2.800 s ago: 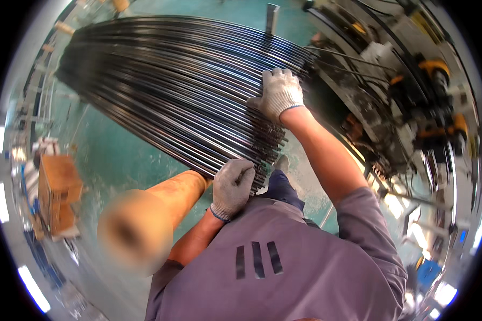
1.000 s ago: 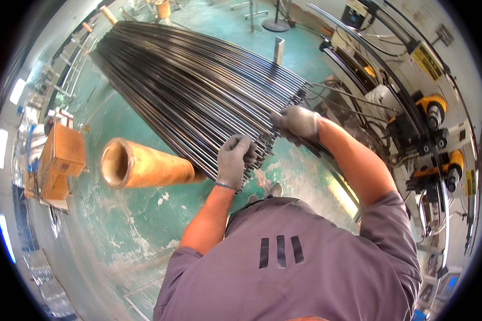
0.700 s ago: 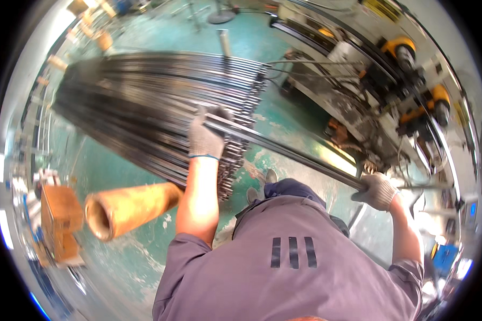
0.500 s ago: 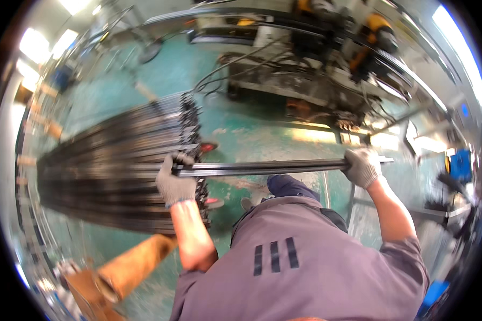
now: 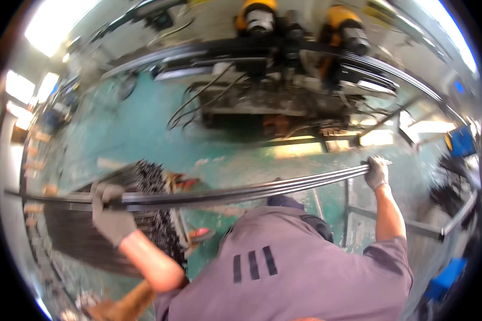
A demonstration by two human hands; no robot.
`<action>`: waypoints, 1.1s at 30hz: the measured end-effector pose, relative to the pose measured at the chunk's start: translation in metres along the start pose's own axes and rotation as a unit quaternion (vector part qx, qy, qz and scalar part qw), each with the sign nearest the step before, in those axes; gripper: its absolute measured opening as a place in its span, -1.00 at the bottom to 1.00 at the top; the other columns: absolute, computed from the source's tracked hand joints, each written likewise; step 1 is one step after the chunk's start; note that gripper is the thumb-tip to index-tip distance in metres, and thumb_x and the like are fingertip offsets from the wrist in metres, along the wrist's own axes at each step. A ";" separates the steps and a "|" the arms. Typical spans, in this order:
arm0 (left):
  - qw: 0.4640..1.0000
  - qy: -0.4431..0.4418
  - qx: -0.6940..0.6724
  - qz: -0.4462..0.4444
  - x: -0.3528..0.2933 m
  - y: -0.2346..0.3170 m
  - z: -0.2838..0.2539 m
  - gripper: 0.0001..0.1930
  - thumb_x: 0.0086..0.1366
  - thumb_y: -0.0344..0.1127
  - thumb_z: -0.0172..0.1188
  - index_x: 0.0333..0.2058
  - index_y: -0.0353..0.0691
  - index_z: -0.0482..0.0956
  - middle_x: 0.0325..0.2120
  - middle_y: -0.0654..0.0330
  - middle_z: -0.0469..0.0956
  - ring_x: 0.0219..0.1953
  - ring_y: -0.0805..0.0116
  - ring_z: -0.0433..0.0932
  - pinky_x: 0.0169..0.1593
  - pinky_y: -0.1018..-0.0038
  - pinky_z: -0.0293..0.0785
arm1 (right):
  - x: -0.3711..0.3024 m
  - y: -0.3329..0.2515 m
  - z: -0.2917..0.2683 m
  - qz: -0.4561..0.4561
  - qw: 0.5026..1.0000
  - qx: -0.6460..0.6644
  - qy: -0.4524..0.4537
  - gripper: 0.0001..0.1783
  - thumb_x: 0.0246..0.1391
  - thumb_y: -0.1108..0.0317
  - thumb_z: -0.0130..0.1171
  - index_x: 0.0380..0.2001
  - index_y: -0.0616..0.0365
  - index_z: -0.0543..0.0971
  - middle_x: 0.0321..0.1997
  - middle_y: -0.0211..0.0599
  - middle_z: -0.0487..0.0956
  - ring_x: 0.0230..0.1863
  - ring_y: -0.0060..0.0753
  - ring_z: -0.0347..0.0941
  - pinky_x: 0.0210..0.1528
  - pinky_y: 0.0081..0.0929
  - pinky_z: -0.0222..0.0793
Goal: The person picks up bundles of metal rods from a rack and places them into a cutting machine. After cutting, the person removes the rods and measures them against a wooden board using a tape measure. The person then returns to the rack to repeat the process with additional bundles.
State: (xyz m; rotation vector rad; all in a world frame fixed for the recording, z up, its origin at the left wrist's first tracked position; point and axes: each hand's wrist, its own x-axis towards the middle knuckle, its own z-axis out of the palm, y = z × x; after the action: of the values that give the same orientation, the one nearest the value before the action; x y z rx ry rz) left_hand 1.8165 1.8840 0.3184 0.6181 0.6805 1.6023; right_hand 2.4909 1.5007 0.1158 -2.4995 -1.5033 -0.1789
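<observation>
A few long, dark metal bars [image 5: 241, 193] stretch across in front of my body, raised above the floor. My left hand [image 5: 111, 215], in a pale knitted work glove, is closed around them over the stack at left; it is somewhat blurred. The bars run on past it toward the left rim. At their right end my right hand [image 5: 377, 172], gloved the same way, grips them, with the tips jutting just beyond it. Below my left hand lies a big stack of similar dark bars [image 5: 96, 241], its uneven ends facing right.
A machine bench [image 5: 262, 101] with yellow-and-black motors [image 5: 348, 32] and loose cables [image 5: 198, 99] stands ahead. To the right is a metal frame [image 5: 423, 227], with blue bins [image 5: 445, 278] nearby. A brown cardboard tube [image 5: 131, 302] lies at lower left. Green floor [image 5: 144, 123] shows between.
The bars have come up off the stack and now reach far past my left hand, which has moved left and down. My right hand keeps its hold at the right end. The view has shifted.
</observation>
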 end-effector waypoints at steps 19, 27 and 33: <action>0.948 0.312 -0.003 -0.063 0.019 -0.089 -0.052 -0.84 0.54 -0.43 0.05 -0.27 -0.37 0.46 -0.32 0.09 0.44 -0.28 0.22 0.49 0.04 0.18 0.64 | 0.153 -0.365 -0.013 -0.248 0.928 0.090 -0.262 -0.80 0.12 0.22 0.36 -0.33 0.11 0.64 -0.39 0.01 0.70 -0.27 0.16 0.70 -0.18 0.04 0.60; 0.580 0.125 0.805 0.031 0.103 -0.033 -0.155 -0.48 -0.04 -0.87 0.07 -0.26 -0.18 0.84 -0.12 -0.09 0.78 0.04 0.17 0.76 0.21 0.44 0.59 | 0.185 -0.694 0.030 -0.474 0.753 0.096 -0.447 -0.72 0.14 0.41 0.37 -0.06 0.17 0.70 -0.17 0.03 0.78 -0.09 0.07 0.76 -0.11 -0.12 0.69; 0.664 0.193 0.721 -0.041 0.155 0.128 -0.375 -0.70 0.12 -0.62 0.14 -0.24 -0.31 0.80 -0.19 0.08 0.81 -0.11 0.10 0.76 0.03 0.27 0.64 | 0.193 -0.734 -0.016 -0.533 0.630 0.222 -0.520 -0.47 0.04 0.25 0.41 0.09 0.14 0.58 -0.18 0.01 0.73 -0.07 0.14 0.69 -0.02 -0.07 0.58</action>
State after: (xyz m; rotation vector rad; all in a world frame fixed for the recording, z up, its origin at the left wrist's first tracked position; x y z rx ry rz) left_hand 1.4384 1.9934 0.1572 1.3188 2.3228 0.7760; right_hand 1.9339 1.9950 0.2635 -0.8713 -2.7259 1.4810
